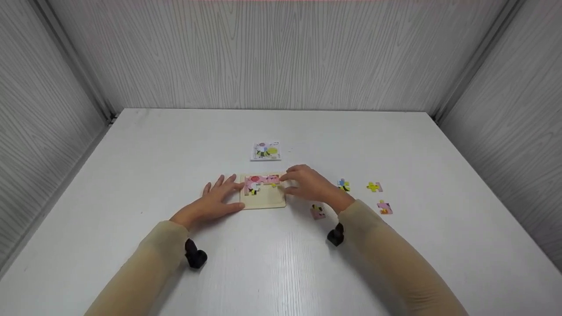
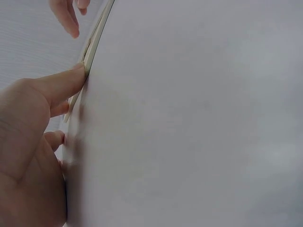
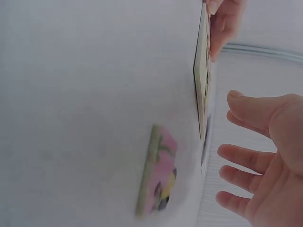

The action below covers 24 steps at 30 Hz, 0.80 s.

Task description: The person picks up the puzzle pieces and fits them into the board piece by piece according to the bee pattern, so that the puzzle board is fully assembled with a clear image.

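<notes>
A shallow wooden puzzle board [image 1: 268,202] lies in the middle of the white table, with joined pink bee-picture pieces [image 1: 262,178] along its top and left side. My left hand [image 1: 213,202] rests at the board's left edge, fingers spread; in the left wrist view its thumb [image 2: 66,85] presses against the rim. Over the board's right edge is my right hand [image 1: 307,182], fingers slightly bent. The right wrist view shows its thumb [image 3: 253,111] and fingers apart with nothing between them. Close below that hand lies a loose pink piece with a bee [image 1: 318,211], also seen in the right wrist view.
Right of my right hand lie more loose pieces: a blue and yellow one [image 1: 344,185], a yellow one [image 1: 374,187] and a pink one [image 1: 384,207]. Behind the board sits a square picture card [image 1: 265,151]. Grey wood-grain walls [image 1: 272,57] enclose the table's back and sides.
</notes>
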Tool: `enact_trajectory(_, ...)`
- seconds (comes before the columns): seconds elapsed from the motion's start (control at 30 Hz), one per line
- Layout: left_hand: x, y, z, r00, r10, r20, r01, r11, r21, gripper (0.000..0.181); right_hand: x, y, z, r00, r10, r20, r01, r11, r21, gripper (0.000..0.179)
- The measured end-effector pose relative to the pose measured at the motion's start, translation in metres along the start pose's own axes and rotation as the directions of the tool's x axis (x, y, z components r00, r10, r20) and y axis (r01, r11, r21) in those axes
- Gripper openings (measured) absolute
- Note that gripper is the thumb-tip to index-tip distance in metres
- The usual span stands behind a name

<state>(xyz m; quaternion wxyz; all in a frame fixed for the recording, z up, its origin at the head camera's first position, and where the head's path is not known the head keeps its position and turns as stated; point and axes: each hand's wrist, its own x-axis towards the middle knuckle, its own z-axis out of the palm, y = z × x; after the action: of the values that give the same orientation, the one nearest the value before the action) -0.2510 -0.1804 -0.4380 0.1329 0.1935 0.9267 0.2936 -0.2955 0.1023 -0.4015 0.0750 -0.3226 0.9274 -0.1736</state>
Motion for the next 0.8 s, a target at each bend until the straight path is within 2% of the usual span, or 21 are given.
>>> enact_trajectory(0.27,0.001,0.001,0.001,1.000,0.009,0.000,-0.009,1.000,-0.014,0.066,-0.018,0.026,-0.010,0.999,0.023,-0.037,-0.024,0.999,-0.021,0.032)
enact_trajectory(0.53,0.000,0.001,0.000,1.000,0.026,-0.001,-0.026,0.999,-0.022,0.066,-0.039,0.051,-0.020,0.997,0.012,-0.077,-0.010,1.000,0.025,0.033)
enact_trajectory(0.8,0.000,0.001,-0.001,1.000,0.008,0.001,-0.008,1.000,-0.011,0.067,-0.060,0.072,-0.029,0.994,0.079,-0.082,-0.073,0.995,0.067,0.036)
